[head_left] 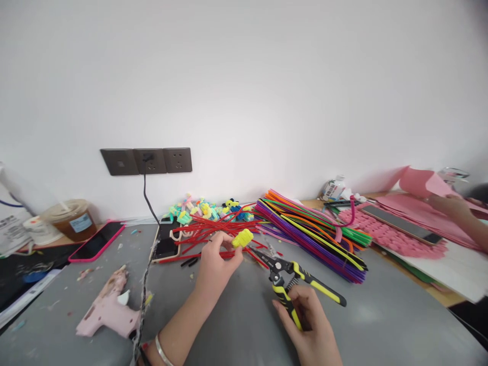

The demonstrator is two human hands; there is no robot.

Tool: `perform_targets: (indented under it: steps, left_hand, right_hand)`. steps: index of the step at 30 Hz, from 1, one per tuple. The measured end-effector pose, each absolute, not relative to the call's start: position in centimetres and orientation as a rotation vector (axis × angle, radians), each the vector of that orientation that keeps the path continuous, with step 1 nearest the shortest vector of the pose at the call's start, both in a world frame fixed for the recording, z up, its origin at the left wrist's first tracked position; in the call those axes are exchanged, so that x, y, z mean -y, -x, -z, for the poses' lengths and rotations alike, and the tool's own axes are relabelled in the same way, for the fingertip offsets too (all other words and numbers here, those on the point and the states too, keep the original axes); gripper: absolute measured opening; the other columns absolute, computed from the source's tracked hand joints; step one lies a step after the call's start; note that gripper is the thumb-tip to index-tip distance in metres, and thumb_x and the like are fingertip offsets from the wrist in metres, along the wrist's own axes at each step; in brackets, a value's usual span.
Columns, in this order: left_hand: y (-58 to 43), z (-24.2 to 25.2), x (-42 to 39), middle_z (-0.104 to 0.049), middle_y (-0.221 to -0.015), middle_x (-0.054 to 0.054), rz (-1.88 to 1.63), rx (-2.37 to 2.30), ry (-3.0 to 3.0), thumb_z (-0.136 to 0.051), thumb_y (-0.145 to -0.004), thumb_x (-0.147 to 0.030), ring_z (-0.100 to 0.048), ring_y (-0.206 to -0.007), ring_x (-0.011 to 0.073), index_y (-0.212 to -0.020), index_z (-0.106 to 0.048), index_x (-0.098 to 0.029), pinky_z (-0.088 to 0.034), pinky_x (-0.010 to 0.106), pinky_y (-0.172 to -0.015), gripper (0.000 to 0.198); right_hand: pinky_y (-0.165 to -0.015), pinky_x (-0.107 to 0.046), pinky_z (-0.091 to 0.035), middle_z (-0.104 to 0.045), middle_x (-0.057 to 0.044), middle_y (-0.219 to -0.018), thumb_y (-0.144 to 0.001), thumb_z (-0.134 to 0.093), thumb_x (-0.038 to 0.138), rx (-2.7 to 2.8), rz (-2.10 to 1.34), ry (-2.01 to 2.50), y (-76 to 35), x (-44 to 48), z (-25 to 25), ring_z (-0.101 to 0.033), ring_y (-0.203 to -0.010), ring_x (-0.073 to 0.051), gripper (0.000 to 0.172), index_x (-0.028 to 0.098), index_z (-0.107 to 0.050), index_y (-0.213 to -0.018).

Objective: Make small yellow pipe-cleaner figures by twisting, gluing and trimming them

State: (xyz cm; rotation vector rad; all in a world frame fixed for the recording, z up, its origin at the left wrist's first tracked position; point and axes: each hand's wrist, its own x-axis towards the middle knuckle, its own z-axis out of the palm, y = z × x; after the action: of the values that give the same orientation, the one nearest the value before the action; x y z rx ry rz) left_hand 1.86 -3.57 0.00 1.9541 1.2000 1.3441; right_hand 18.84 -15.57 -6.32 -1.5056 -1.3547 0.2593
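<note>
Between thumb and forefinger, my left hand (219, 259) pinches a small yellow fuzzy piece (243, 238) above the grey table. My right hand (307, 320) is wrapped round one handle of the black and yellow pliers (284, 277). The other handle stands spread apart, and the tips point up and left, just below the yellow piece. Behind my left hand lie scattered red pipe cleaners (206, 229). A thick bundle of multicoloured pipe cleaners (312, 234) rests behind the pliers.
A pink glue gun (110, 310) and its cable are at left, near a pink-edged phone (97, 241) and a drink cup (74, 221). Small pastel pieces (202, 208) are piled by the wall. At right, another person's hand (448, 206) touches pink sheets (415, 208).
</note>
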Motion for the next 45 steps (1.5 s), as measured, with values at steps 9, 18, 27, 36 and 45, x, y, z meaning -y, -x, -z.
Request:
perform_targets:
  steps: [9, 18, 27, 36, 45]
  left_hand:
    - [-1.5, 0.0, 3.2, -0.060, -0.074, -0.001, -1.412, -1.237, -1.909, -0.061, -0.079, -0.026, -0.059, -0.074, 0.0171, -0.084, -0.059, -0.022, -0.044, 0.027, -0.070, 0.007]
    - [-1.6, -0.1, 3.1, -0.068, -0.078, 0.000, -1.286, -1.139, -1.661, -0.062, -0.080, -0.033, -0.064, -0.073, 0.0174, -0.085, -0.058, -0.022, -0.045, 0.026, -0.066, 0.013]
    - [-1.8, -0.1, 2.5, -0.077, -0.084, 0.007, -1.186, -0.947, -1.232, -0.071, -0.072, -0.045, -0.072, -0.086, 0.0235, -0.082, -0.054, -0.021, -0.051, 0.030, -0.071, 0.031]
    - [-2.0, -0.2, 2.8, -0.079, -0.084, 0.008, -1.200, -0.951, -1.173, -0.070, -0.072, -0.047, -0.074, -0.088, 0.0261, -0.081, -0.054, -0.022, -0.051, 0.031, -0.071, 0.032]
    - [-1.6, -0.4, 2.4, -0.079, -0.086, 0.008, -1.080, -1.005, -1.139, -0.063, -0.076, -0.053, -0.074, -0.087, 0.0257, -0.079, -0.052, -0.021, -0.046, 0.028, -0.062, 0.033]
  right_hand:
    - [-0.052, -0.021, -0.038, -0.042, 0.006, -0.066, -0.085, -0.054, 0.042, 1.442, -0.296, 1.707, -23.5, 14.4, 5.3, -0.042, -0.054, -0.013, 0.021, 0.025, -0.043, -0.086]
    - [-0.052, -0.026, -0.039, -0.047, 0.004, -0.061, -0.084, -0.052, 0.041, 1.742, -0.221, 1.856, -24.1, 12.0, 2.6, -0.048, -0.053, -0.017, 0.017, 0.025, -0.050, -0.080]
    - [-0.069, -0.035, -0.046, -0.060, -0.005, -0.077, -0.087, -0.046, 0.032, 1.604, 0.236, 1.895, -28.9, 8.1, -0.2, -0.059, -0.069, -0.022, 0.019, 0.021, -0.061, -0.085]
    - [-0.054, -0.030, -0.034, -0.067, -0.003, -0.071, -0.080, -0.055, 0.028, 1.551, 0.195, 2.232, -33.6, 6.3, 1.1, -0.063, -0.067, -0.022, 0.013, 0.022, -0.066, -0.076]
    - [-0.043, -0.025, -0.026, -0.037, 0.007, -0.052, -0.088, -0.050, 0.056, 1.296, -0.097, 1.528, -29.5, 6.7, -3.6, -0.035, -0.044, -0.011, 0.037, 0.024, -0.042, -0.070]
